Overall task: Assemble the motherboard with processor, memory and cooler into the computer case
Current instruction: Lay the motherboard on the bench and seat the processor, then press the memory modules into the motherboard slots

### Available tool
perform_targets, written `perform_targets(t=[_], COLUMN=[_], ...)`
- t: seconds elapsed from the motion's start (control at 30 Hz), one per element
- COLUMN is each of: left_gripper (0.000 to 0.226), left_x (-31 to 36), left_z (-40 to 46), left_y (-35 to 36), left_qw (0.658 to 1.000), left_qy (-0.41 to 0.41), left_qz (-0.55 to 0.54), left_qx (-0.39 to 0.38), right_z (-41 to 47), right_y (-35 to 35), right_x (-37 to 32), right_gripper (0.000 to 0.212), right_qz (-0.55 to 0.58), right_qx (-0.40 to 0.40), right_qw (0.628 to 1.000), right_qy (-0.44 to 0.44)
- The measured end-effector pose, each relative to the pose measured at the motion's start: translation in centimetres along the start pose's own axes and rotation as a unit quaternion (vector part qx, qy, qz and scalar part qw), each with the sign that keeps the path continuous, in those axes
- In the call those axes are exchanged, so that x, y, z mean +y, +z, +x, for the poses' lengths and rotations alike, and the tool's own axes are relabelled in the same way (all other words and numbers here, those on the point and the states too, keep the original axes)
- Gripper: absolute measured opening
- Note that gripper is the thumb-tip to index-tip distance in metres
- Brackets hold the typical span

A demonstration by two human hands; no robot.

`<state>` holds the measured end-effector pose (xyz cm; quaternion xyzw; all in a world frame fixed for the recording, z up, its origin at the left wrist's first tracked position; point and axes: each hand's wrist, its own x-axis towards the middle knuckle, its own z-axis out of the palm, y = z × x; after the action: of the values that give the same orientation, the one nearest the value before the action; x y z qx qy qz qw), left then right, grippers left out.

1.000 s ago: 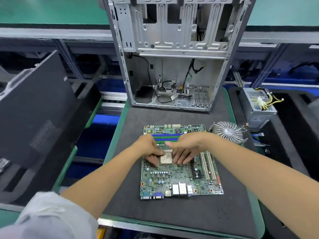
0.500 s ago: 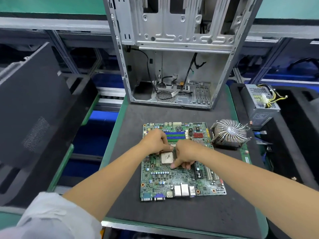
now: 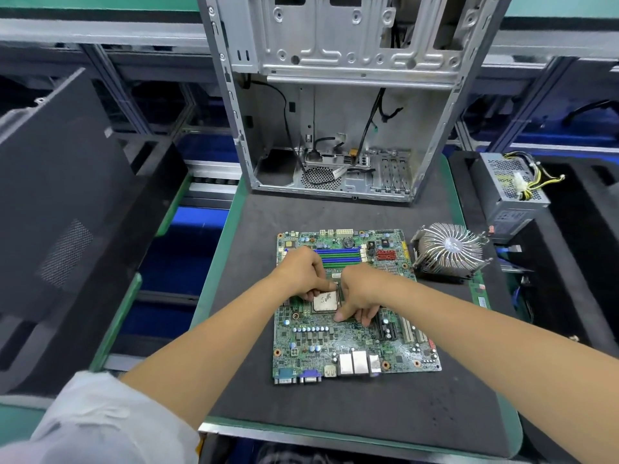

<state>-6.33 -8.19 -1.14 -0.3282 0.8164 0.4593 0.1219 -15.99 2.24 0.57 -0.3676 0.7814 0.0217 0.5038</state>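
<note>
The green motherboard [image 3: 351, 343] lies flat on the black mat, ports toward me. The silver processor [image 3: 324, 302] sits in its socket at the board's middle. My left hand [image 3: 301, 272] has curled fingers, and its tips hold the processor's upper left edge. My right hand [image 3: 360, 293] is curled at the socket's right side, thumb and fingertips down on the thin socket lever; the lever is mostly hidden. Blue and green memory slots [image 3: 338, 256] lie just beyond my hands. The finned cooler [image 3: 449, 252] stands right of the board. The open metal case [image 3: 335, 128] stands upright behind.
A black side panel [image 3: 60, 212] leans at the left. A grey power supply [image 3: 512, 192] with yellow cables sits in a foam tray at the right. Loose cables hang inside the case. The green-edged mat [image 3: 335, 413] has bare room in front of the board.
Both hands went from flat fingers around the processor to curled fingers at its edges. The right hand shifted to the socket's lower right. The view moved closer and slightly right.
</note>
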Motion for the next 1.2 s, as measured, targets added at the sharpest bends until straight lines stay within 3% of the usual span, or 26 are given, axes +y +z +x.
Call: perform_targets(t=[0.23, 0.4, 0.5, 0.6, 0.67, 0.83, 0.97, 1.1, 1.2], left_gripper=[0.031, 0.03, 0.031, 0.028, 0.026, 0.002, 0.012, 0.01, 0.006], left_x=[0.2, 0.5, 1.0, 2.2, 3.8, 9.5, 12.6, 14.1, 15.0], left_z=[0.0, -0.3, -0.6, -0.8, -0.9, -0.8, -0.4, 0.6, 1.2], left_y=[0.0, 0.3, 0.1, 0.0, 0.2, 2.6, 4.9, 6.5, 7.3], left_qw=[1.0, 0.999, 0.995, 0.984, 0.983, 0.98, 0.974, 0.967, 0.969], left_qy=[-0.01, -0.012, -0.009, 0.028, 0.066, 0.165, 0.21, 0.236, 0.239], left_qz=[0.014, 0.031, 0.099, 0.174, 0.159, 0.101, 0.073, 0.065, 0.035], left_qx=[-0.01, 0.007, 0.003, 0.031, 0.063, 0.05, 0.051, 0.067, 0.061], right_z=[-0.2, -0.9, -1.1, -2.0, -3.0, -6.5, -9.2, -11.1, -10.8], right_y=[0.0, 0.5, 1.1, 0.6, -1.1, -4.9, -5.3, -5.1, -4.6], right_x=[-0.1, 1.3, 1.6, 2.0, 3.1, 7.6, 12.7, 20.1, 24.0], right_gripper=[0.042, 0.04, 0.043, 0.043, 0.036, 0.011, 0.012, 0.024, 0.023], right_qz=[0.002, -0.072, -0.129, -0.139, -0.126, -0.153, -0.14, -0.039, -0.026], right_qx=[0.012, 0.07, 0.101, 0.13, 0.177, 0.249, 0.298, 0.377, 0.375], right_qw=[1.0, 0.99, 0.977, 0.966, 0.958, 0.94, 0.936, 0.925, 0.925], right_qy=[-0.005, -0.099, -0.137, -0.177, -0.187, -0.175, -0.121, -0.025, 0.054])
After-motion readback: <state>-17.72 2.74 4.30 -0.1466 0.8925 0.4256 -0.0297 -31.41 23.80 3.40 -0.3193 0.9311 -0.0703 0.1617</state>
